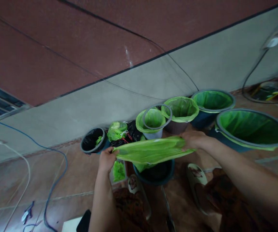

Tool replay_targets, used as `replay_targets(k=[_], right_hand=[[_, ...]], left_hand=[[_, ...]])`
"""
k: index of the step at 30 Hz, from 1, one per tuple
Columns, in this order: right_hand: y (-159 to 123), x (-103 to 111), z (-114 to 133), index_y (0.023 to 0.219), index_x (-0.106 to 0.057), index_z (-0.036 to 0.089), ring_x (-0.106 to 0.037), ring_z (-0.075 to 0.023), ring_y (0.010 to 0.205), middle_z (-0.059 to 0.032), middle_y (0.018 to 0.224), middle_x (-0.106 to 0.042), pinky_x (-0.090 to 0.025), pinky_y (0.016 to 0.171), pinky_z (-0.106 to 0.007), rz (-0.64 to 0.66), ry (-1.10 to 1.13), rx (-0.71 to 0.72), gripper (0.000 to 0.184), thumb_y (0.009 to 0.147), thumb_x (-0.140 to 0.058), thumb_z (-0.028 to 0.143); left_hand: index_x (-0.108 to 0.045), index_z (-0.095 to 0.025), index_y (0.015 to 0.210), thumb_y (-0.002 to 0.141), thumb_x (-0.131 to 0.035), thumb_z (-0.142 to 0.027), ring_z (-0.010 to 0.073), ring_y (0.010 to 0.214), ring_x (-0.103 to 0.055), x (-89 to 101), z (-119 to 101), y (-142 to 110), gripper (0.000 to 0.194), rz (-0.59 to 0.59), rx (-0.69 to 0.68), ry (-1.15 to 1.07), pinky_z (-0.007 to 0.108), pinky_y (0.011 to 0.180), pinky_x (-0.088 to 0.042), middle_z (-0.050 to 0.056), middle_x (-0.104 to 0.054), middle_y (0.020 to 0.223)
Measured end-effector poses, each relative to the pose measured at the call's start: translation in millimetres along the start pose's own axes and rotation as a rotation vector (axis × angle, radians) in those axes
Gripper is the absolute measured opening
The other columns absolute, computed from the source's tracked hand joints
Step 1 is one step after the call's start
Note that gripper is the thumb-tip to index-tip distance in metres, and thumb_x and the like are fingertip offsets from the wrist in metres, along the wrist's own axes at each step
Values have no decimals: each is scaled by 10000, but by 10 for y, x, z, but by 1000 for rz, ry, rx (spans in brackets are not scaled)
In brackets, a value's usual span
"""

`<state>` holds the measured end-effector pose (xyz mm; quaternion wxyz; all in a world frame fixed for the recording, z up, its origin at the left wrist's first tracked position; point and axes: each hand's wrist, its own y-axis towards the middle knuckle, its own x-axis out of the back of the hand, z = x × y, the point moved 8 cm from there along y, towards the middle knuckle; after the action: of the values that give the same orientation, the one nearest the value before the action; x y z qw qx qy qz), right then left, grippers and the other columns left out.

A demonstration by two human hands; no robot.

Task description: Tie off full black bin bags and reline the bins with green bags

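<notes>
A light green plastic bag (151, 149) is stretched sideways between my hands. My left hand (108, 158) is closed on its left end, and my right hand (191, 140) grips the right end. Below it, between my feet, stands a dark bin (169, 172) whose inside shows no green liner; the bag's lower edge hangs over its left rim. To the left of this bin sits a small tray (126, 170) with crumpled green bags (118, 170) in it. The fingertips of my right hand are partly hidden.
Along the wall stand several bins with green liners, one large bin (252, 129) at the right. A loose grey ring (170, 114) rests on a small lined bin (153, 132). Farther left are a knotted green bag (117, 130) and a black-lined bin (93, 141). A blue cable (63, 174) crosses the floor.
</notes>
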<state>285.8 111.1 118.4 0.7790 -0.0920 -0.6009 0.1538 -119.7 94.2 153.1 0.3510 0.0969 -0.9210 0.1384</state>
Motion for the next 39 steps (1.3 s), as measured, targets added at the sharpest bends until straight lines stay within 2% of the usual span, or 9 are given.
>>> replay_targets(k=[3,7,10,13,17,23,32,35,39], right_hand=[[-53,-52,199,1139,-683,168,-642,-344,1061,-178,1128,-682,-508,838,-417,81,-98,-35,588,586,-826,307],[-102,68,754,1399,-474,216,-500,-341,1256,-169,1405,-503,-432,986,-475,-143,29,213,762,700,-760,317],[-195,70,1187,1336,-527,195,-506,-299,1233,-150,1362,-537,-399,1029,-437,-188,159,462,600,773,-711,292],[-236,31,1431,1086,-661,174,-596,-264,1083,-125,1137,-658,-428,972,-393,-177,130,536,232,891,-573,265],[-136,24,1395,941,-672,155,-653,-239,911,-128,992,-699,-472,808,-324,-195,27,407,287,960,-390,203],[8,12,1207,773,-672,157,-627,-200,782,-91,801,-697,-443,711,-279,-131,127,311,252,890,-449,155],[-200,-424,1392,679,-543,167,-412,-82,473,48,531,-443,-330,436,-186,485,842,222,154,814,-502,230],[-132,-467,1315,729,-587,162,-512,-114,550,10,599,-553,-407,508,-212,424,691,220,140,819,-502,229],[26,-318,1143,1071,-632,119,-643,-262,939,-149,1014,-692,-490,830,-365,48,327,223,299,837,-556,289]], left_hand=[[-669,-156,701,717,-595,-379,114,552,-527,-128,-130,10,236,47,-94,-9,198,527,-401,-39,-558,532],[-680,-160,725,756,-555,-333,120,619,-545,-501,-418,-113,216,237,-256,6,195,570,-413,-31,-614,621],[-697,-164,776,780,-529,-288,127,684,-560,-794,-625,-254,209,343,-369,76,197,612,-415,-21,-647,696],[-685,-166,773,814,-503,-270,129,691,-557,-957,-758,-341,214,358,-446,149,201,619,-401,-17,-637,692],[-663,-175,733,888,-449,-282,136,690,-574,-956,-773,-352,285,291,-438,331,213,637,-392,4,-637,684],[-717,-204,887,895,-461,-247,223,874,-662,-691,-624,-274,259,49,-271,691,282,742,-428,104,-729,902],[-683,-157,1043,843,-470,-139,235,935,-680,-547,-540,-139,292,-195,-159,512,296,786,-473,127,-724,1000],[-669,-138,1044,860,-446,-124,215,921,-685,-575,-433,-38,289,-180,-65,367,278,790,-476,119,-733,971],[-660,-148,1003,870,-436,-105,177,909,-679,-801,-409,-19,264,-50,-82,324,244,794,-459,96,-733,958]])
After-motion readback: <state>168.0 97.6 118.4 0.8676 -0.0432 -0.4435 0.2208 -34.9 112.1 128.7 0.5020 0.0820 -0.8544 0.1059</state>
